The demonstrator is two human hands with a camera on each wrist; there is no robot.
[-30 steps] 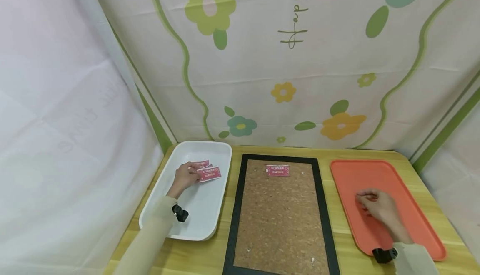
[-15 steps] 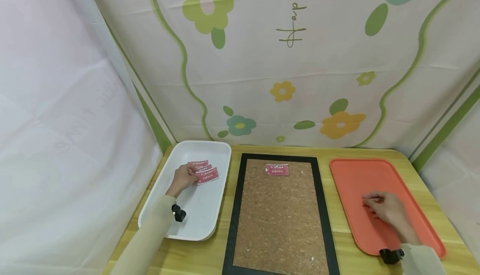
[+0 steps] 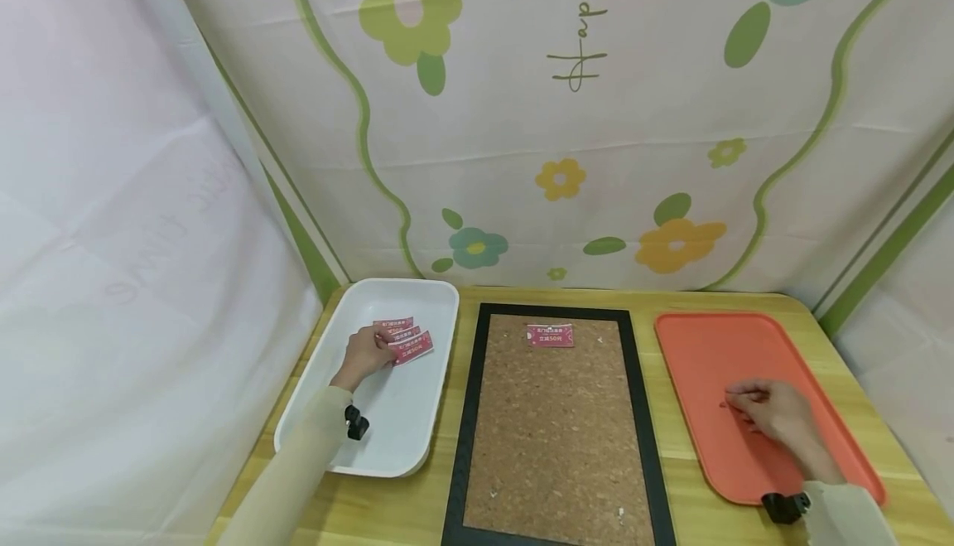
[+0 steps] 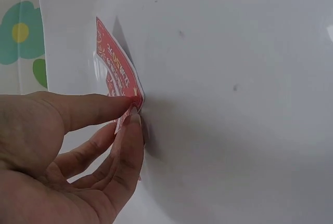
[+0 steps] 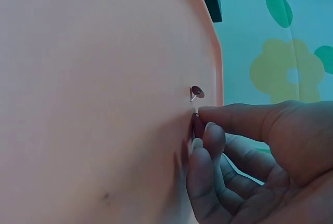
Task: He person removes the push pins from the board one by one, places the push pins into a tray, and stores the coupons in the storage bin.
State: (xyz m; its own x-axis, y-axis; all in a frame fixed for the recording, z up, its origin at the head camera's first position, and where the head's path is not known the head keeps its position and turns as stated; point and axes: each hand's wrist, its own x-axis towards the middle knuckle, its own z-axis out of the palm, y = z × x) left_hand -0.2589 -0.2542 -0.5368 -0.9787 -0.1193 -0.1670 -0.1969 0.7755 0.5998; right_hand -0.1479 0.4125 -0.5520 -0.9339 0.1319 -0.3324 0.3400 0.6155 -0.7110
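Note:
My left hand (image 3: 363, 355) is over the white tray (image 3: 406, 446) and pinches the corner of a red paper coupon (image 3: 411, 348) between thumb and fingertips. More red coupons (image 3: 393, 325) lie behind it in the tray, partly covered by the hand. In the left wrist view the held coupon (image 4: 120, 64) bends up off the white surface. Low over the orange-red tray (image 3: 693, 347), my right hand (image 3: 775, 415) has thumb and forefinger closed around a small thumbtack (image 5: 197, 124), mostly hidden by the fingers. Another thumbtack (image 5: 197, 92) lies point up just beyond the thumb tip.
Between the trays lies a cork board (image 3: 555, 430) in a black frame, with one red coupon (image 3: 550, 335) near its top edge. Everything rests on a wooden table (image 3: 432, 504). A flowered cloth (image 3: 492, 123) hangs behind and at both sides.
The right hand has shifted slightly right and toward me on its tray, and a thumbtack now shows beside its fingertips. The left hand and its coupon have moved slightly back and left.

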